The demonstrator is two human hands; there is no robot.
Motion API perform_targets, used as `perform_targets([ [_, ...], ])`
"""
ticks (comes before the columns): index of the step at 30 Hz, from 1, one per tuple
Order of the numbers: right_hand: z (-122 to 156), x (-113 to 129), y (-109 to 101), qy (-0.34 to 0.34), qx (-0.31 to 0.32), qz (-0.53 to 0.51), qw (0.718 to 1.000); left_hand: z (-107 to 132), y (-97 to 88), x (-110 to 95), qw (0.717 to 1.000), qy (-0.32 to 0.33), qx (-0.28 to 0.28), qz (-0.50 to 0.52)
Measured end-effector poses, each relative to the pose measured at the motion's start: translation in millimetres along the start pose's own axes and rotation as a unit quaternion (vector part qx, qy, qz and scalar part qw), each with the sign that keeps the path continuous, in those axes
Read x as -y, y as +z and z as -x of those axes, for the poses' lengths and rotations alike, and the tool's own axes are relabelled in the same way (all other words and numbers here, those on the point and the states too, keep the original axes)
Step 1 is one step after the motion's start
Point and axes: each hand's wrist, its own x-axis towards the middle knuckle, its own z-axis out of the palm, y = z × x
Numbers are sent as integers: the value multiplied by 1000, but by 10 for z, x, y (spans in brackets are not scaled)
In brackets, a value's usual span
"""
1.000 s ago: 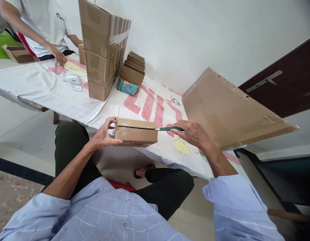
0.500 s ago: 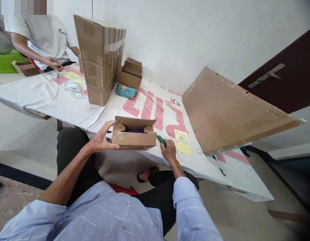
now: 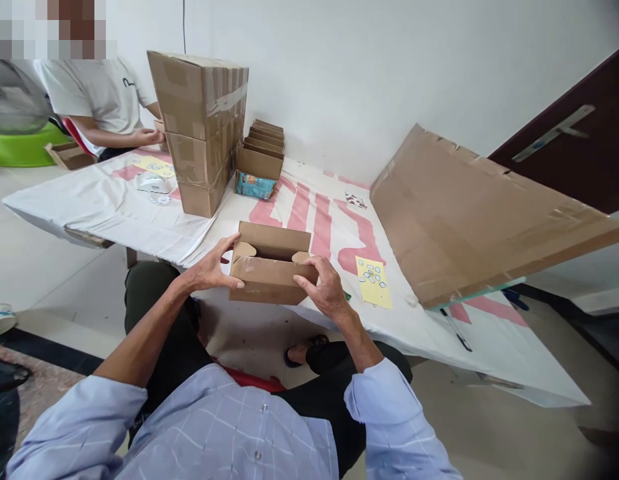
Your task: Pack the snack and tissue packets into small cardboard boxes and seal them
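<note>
A small cardboard box [image 3: 269, 277] with its lid flap raised sits at the near edge of the cloth-covered table, in front of me. My left hand [image 3: 214, 267] grips its left end, thumb on the front and fingers behind. At the right end, my right hand [image 3: 327, 283] has its thumb on the front face and its fingers over the top edge by the side flap. The inside of the box is dark, so I cannot make out what it holds. A green tool [image 3: 347, 295], mostly hidden, lies just beyond my right hand.
A tall stack of taped cartons [image 3: 194, 127] stands left, beside a row of open boxes [image 3: 262, 150] and a blue packet [image 3: 254, 185]. A yellow sheet [image 3: 373, 283] lies right, near a large leaning cardboard panel [image 3: 479, 213] and a black pen [image 3: 457, 331]. Another person [image 3: 102, 107] sits far left.
My right hand has let go of the green tool and moved left onto the box's right end. My left hand stays on the box. The view has shifted slightly.
</note>
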Motion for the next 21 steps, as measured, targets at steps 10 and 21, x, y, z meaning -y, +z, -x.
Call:
perform_targets([
  [10,-40,61,-136,11,44,-30,999,-128,-146,27,997,-19,17,70],
  [21,-35,126,-161,-32,69,-12,997,-308,-111,-219,997,-80,-15,-6],
])
